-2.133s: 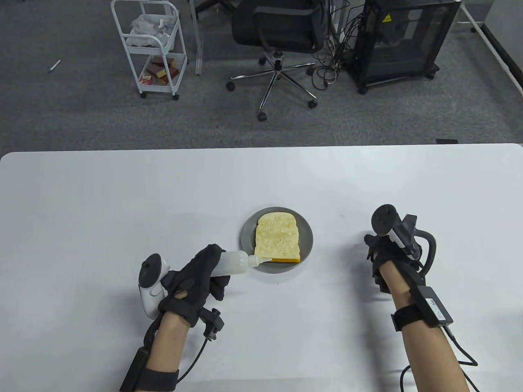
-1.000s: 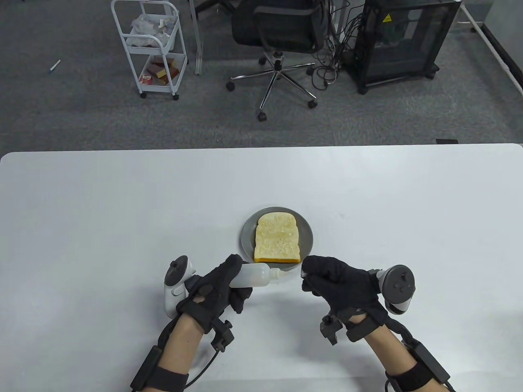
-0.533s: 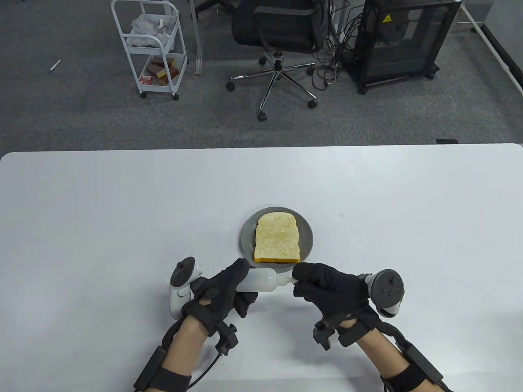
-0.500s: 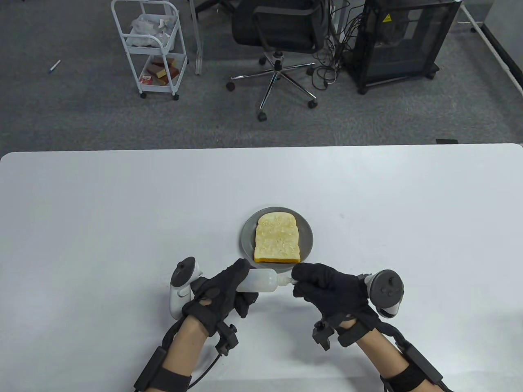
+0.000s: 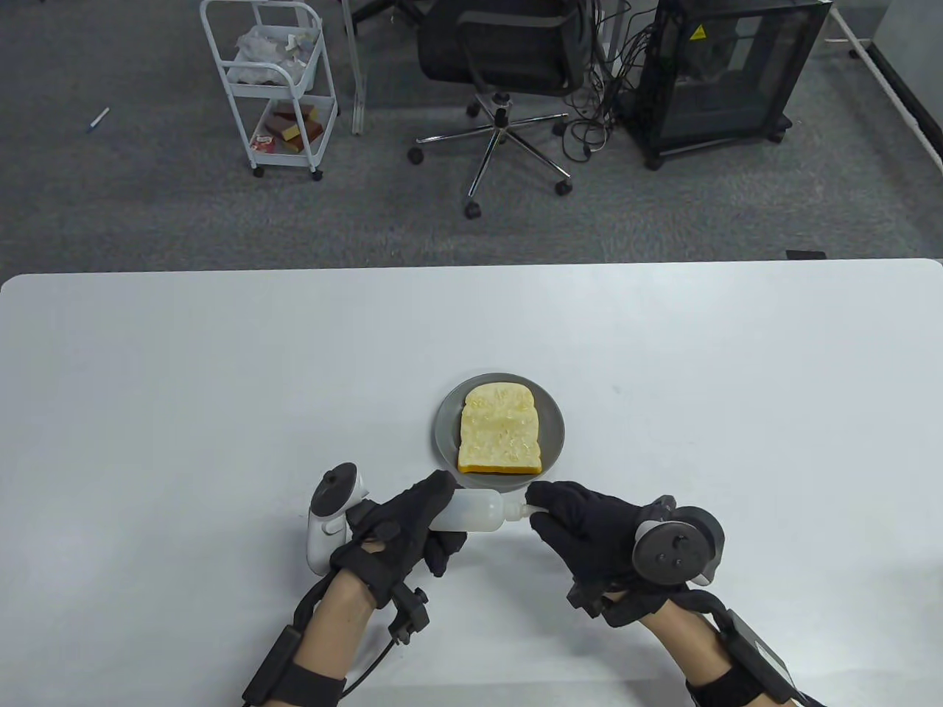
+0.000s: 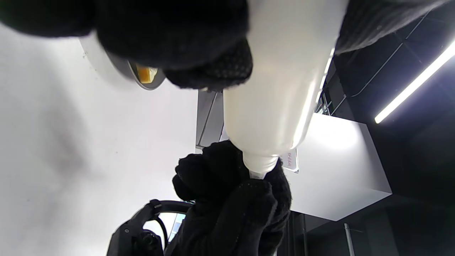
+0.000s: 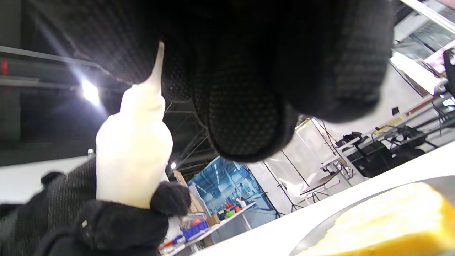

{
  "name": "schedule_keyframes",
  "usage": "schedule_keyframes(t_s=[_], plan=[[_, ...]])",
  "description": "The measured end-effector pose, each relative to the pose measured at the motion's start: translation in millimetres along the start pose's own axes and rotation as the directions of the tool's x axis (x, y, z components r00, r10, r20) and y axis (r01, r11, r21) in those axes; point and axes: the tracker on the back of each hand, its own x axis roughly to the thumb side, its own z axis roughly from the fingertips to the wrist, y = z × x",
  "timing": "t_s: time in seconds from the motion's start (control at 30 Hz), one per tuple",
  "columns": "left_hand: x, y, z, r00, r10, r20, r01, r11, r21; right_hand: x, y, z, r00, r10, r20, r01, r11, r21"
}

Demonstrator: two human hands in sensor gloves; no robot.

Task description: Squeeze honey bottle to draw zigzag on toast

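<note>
Toast (image 5: pixel 501 440) on plate (image 5: pixel 445 426); bottle (image 5: pixel 471 509) just before plate.

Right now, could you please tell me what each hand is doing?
Left hand: grips the honey bottle around its body.
Right hand: fingers closed around the bottle's nozzle.

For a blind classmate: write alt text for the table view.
Left hand holds a white bottle sideways while the right hand fingers touch its nozzle, just below a grey plate holding toast on a white table.

One honey bottle (image 5: pixel 471 509), one toast (image 5: pixel 501 430), one plate (image 5: pixel 555 433), two hands (image 5: pixel 401 519) (image 5: pixel 589 523)
</note>
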Motion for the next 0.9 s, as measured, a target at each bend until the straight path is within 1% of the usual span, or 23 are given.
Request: schedule_keyframes(t_s=[0.1,0.17,0.23,0.27,0.3,0.33,0.37,0.4,0.43,0.47,0.53,0.6,0.67,0.73,0.77,0.8,0.83,0.87,0.9], plan=[[0.2,1.0,-0.7,0.999,-0.042,-0.006,0.042,0.999,-0.013,-1.4,1.6,-0.2,1.000,-0.018,-0.005,0.018,0.999,0.031],[-0.3,1.0,-0.4,0.999,-0.034,-0.005,0.034,0.999,-0.007,-2.0,3.1,-2.3,0.999,-0.040,-0.028,0.042,0.997,0.059],[0.3,0.4,-0.2,1.000,-0.026,-0.008,0.026,1.000,0.004,-4.7,4.4,-3.8,0.995,-0.018,-0.102,0.029,0.994,0.105],[-0.3,0.1,-1.3,0.999,-0.036,-0.002,0.036,0.999,0.002,-5.4,5.2,-3.1,0.993,-0.046,-0.112,0.060,0.990,0.125],[-0.9,-0.4,-1.7,1.000,-0.027,-0.005,0.027,0.999,-0.020,-5.8,5.9,-2.9,0.993,-0.076,-0.092,0.085,0.992,0.095],[-1.1,-1.6,-1.6,1.000,-0.017,-0.010,0.017,1.000,-0.026,-6.2,6.2,-3.2,0.990,-0.093,-0.105,0.102,0.991,0.087],[-1.2,-2.3,-0.7,1.000,-0.023,-0.011,0.023,1.000,-0.001,-5.9,5.7,-3.9,0.986,-0.119,-0.113,0.132,0.985,0.111],[-1.4,-2.8,-0.8,1.000,-0.027,-0.007,0.027,1.000,0.008,-4.8,4.6,-2.9,0.988,-0.122,-0.093,0.131,0.986,0.102],[-1.6,-3.7,-1.6,1.000,-0.018,-0.008,0.018,1.000,-0.004,-1.8,2.2,-3.4,0.995,-0.075,-0.063,0.079,0.996,0.048],[-2.3,-3.9,-1.8,1.000,-0.007,-0.016,0.006,1.000,-0.019,0.5,0.2,-4.2,0.999,-0.041,-0.035,0.042,0.998,0.041],[-5.9,-3.6,-2.2,0.998,0.033,-0.045,-0.035,0.999,-0.038,9.1,-1.7,-2.7,0.998,0.023,0.063,-0.024,0.999,0.021],[-8.7,-3.3,-0.6,0.993,0.072,-0.091,-0.075,0.997,-0.031,17.8,-2.8,-3.5,0.976,0.144,0.161,-0.146,0.989,0.002],[-7.5,-1.9,-0.8,0.995,0.050,-0.084,-0.054,0.998,-0.039,20.3,-1.6,-2.8,0.971,0.164,0.175,-0.167,0.986,0.001],[-4.0,-1.5,-0.1,0.998,0.012,-0.068,-0.015,0.999,-0.046,17.8,0.5,-2.7,0.977,0.147,0.153,-0.155,0.987,0.045],[-0.5,-1.9,0.1,0.999,-0.016,-0.041,0.014,0.998,-0.056,13.6,0.7,-3.9,0.985,0.127,0.119,-0.133,0.990,0.048],[1.4,-2.4,-0.3,0.999,-0.032,-0.023,0.030,0.998,-0.059,9.3,1.2,-5.1,0.995,0.079,0.067,-0.083,0.994,0.072],[2.8,-3.2,-0.4,0.998,-0.055,-0.012,0.054,0.997,-0.059,2.1,2.3,-5.3,1.000,-0.027,-0.008,0.028,0.996,0.088],[2.9,-4.2,-1.3,0.998,-0.057,0.007,0.057,0.996,-0.067,-6.7,3.7,-6.4,0.984,-0.136,-0.115,0.145,0.987,0.075],[2.9,-4.8,-1.8,0.999,-0.049,0.011,0.050,0.996,-0.071,-11.9,5.0,-6.1,0.960,-0.212,-0.183,0.230,0.970,0.084]])
